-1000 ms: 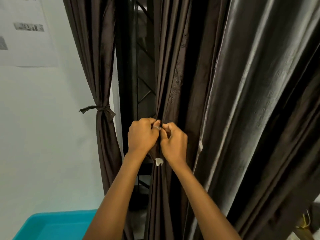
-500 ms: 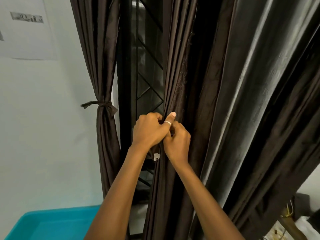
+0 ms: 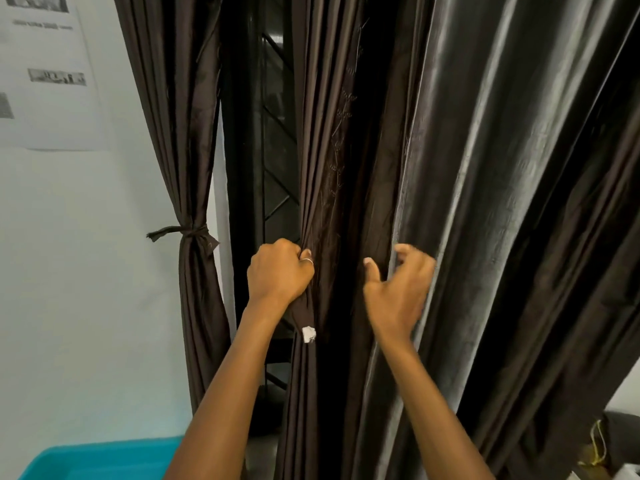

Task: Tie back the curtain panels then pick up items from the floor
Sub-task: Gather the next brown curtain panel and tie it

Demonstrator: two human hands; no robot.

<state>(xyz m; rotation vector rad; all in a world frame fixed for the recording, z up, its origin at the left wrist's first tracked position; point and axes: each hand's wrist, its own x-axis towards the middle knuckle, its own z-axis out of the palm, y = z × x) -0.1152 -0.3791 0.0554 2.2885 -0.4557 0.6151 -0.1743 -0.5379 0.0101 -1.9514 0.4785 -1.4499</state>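
**Spotter:** So, the curtain panel (image 3: pixel 322 202) you are gathering hangs straight ahead, in front of the window bars (image 3: pixel 277 168). What could slip?

**Coach:** The bunch. Your left hand (image 3: pixel 278 271) is clenched round it, just above the white tag (image 3: pixel 308 334). Slacken that fist and the pleats fan out before any tie goes on.

**Spotter:** And your right hand (image 3: pixel 398 289)?

**Coach:** Half open, thumb out, fingers hooked at the edge of the next fold (image 3: pixel 408 202). It is blurred, so I cannot tell if it has caught cloth. Miss it and that fold hangs loose, unlike the tied panel (image 3: pixel 194 306) by the wall.

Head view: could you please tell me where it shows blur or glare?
Head view: the right hand is motion-blurred; the left hand, gripping the gathered dark brown curtain panel, is sharp; pale sheen streaks the glossy dark curtain at right.
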